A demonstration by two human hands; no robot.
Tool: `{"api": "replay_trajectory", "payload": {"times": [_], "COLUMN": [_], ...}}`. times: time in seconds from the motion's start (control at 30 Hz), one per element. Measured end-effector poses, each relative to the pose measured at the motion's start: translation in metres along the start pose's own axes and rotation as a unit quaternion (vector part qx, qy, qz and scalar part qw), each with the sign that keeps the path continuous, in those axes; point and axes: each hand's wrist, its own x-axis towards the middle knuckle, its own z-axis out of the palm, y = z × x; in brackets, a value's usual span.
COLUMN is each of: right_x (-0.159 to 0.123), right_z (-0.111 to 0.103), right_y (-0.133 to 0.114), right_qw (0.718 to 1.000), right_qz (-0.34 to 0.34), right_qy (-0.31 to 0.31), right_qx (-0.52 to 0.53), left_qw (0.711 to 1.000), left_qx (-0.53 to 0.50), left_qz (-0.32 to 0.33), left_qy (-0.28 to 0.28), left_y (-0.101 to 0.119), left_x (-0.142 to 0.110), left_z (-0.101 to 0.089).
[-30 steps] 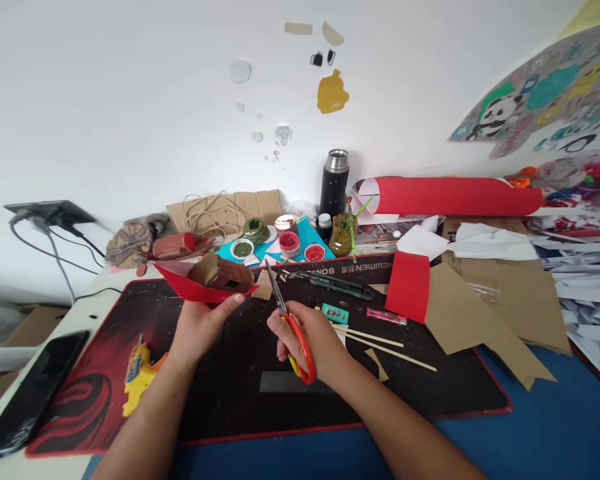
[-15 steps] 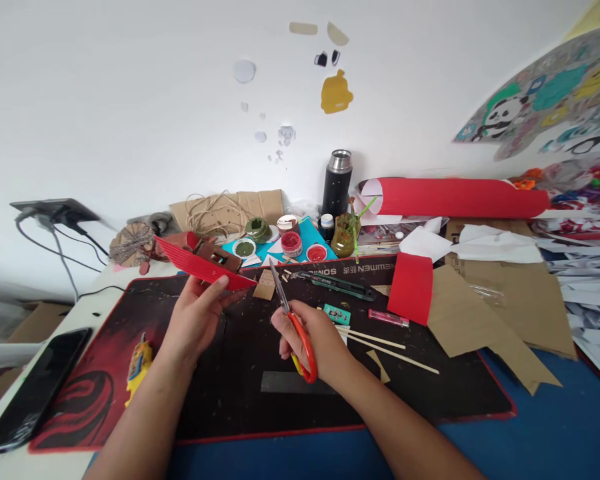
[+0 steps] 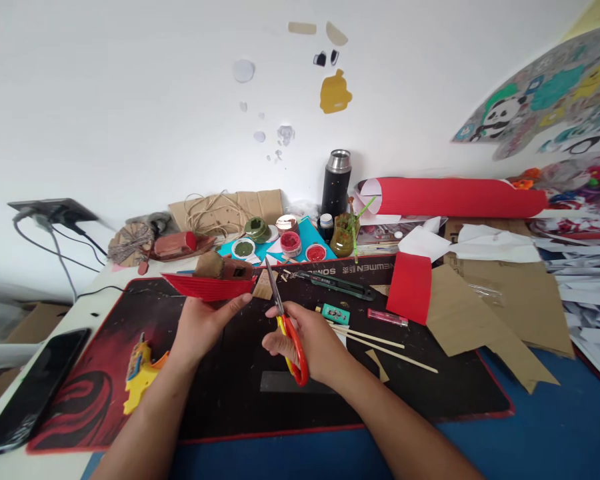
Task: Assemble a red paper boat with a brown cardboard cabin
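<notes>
In my left hand (image 3: 205, 327) is a small model boat (image 3: 207, 285) with a red corrugated side and a brown cabin on top. My thumb lies along its lower right edge and the other fingers are hidden beneath it. My right hand (image 3: 305, 337) grips a pair of scissors (image 3: 291, 347) with red and yellow handles. Their blades point up and away, close together, a little right of the boat. A small cardboard piece (image 3: 265, 285) lies on the mat between boat and blades.
On the black desk mat (image 3: 230, 400) are a yellow glue gun (image 3: 139, 383), a green utility knife (image 3: 335, 285) and wooden sticks (image 3: 395, 350). Open paint jars (image 3: 291, 244) and a black thermos (image 3: 336, 187) stand at the back. A red paper piece (image 3: 409, 287) and cardboard (image 3: 460, 313) lie right, a phone (image 3: 35, 390) left.
The boat was tipped with its red side tilting down to the right, then came back nearly level. The scissors stay in my right hand, their handles shifted slightly in the fingers.
</notes>
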Motion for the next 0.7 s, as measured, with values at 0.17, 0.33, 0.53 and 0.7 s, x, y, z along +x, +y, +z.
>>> {"api": "replay_trajectory", "payload": {"times": [0.17,0.33,0.53,0.7], "right_x": [-0.003,-0.007,-0.007,-0.007], "right_z": [-0.001,-0.003,0.000,0.000], "right_y": [-0.008,-0.013,-0.008,-0.011], "right_qw": [1.000,0.998,0.996,0.992], "right_qz": [0.012,-0.012,0.022,0.009], "right_qy": [-0.014,-0.022,0.025,0.038], "right_qx": [0.019,-0.057,-0.088,-0.118], "left_qw": [1.000,0.999,0.999,0.999], "left_qx": [0.019,0.033,0.026,0.029], "left_qz": [0.013,0.011,0.026,0.032], "left_qy": [0.005,0.011,0.002,-0.013], "left_y": [0.000,-0.001,0.001,0.003], "left_x": [0.000,-0.001,-0.003,-0.004], "left_z": [0.000,0.000,0.001,0.004]}}
